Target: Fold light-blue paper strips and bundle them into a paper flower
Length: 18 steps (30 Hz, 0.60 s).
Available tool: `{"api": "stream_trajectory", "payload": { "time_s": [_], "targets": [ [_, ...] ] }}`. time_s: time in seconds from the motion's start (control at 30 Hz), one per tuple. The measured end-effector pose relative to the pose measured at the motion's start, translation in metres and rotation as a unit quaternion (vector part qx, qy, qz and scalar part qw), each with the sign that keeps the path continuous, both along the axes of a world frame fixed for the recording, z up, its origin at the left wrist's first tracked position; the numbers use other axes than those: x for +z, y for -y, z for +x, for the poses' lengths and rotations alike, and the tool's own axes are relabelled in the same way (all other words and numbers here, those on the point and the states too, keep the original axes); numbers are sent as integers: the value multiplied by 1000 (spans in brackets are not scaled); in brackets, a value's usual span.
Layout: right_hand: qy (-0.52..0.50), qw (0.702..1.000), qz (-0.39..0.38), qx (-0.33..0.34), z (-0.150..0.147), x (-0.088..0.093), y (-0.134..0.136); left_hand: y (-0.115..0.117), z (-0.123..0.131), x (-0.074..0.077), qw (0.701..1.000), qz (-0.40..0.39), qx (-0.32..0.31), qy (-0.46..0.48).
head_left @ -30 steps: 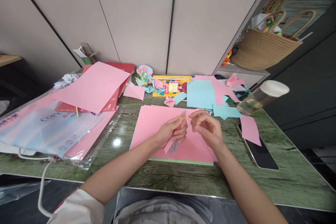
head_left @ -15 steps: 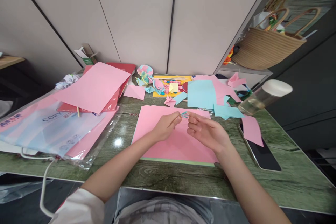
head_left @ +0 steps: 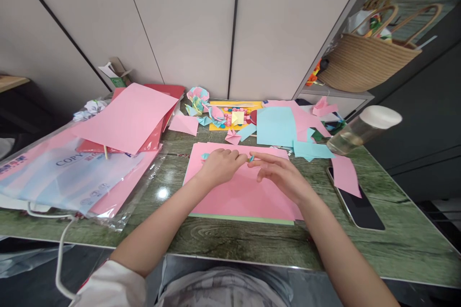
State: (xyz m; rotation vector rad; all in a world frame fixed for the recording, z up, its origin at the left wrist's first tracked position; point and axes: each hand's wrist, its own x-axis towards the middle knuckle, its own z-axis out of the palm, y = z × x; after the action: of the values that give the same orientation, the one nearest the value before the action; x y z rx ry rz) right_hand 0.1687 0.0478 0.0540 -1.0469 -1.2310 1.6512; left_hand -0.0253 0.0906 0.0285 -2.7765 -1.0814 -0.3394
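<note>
My left hand rests knuckles-up on the stack of pink paper sheets, fingers curled over a small bundle of blue and pink paper strips whose ends peek out on both sides. My right hand lies just to its right, fingers stretched toward the left, fingertips touching the bundle's blue tip. Both hands sit over the far half of the pink stack.
A plastic bag of copy paper and loose pink and red sheets lie left. Blue sheets and folded paper pieces crowd the back. A phone, a pink scrap and a capped jar are right. A woven basket sits on a shelf.
Both hands have lowered from above the pink stack down onto it and shifted away from me. The left hand turned knuckles-up over the bundle; the right fingers stretched out flat.
</note>
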Motion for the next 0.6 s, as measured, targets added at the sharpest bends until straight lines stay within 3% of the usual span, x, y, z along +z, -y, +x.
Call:
{"api": "stream_trajectory", "payload": {
  "time_s": [0.2, 0.6],
  "targets": [
    [78, 997, 15, -2, 0, -2, 0, 5, 2, 6, 999, -6, -15, -50],
    [208, 976, 58, 12, -2, -1, -3, 17, 9, 2, 998, -57, -15, -32]
  ]
}}
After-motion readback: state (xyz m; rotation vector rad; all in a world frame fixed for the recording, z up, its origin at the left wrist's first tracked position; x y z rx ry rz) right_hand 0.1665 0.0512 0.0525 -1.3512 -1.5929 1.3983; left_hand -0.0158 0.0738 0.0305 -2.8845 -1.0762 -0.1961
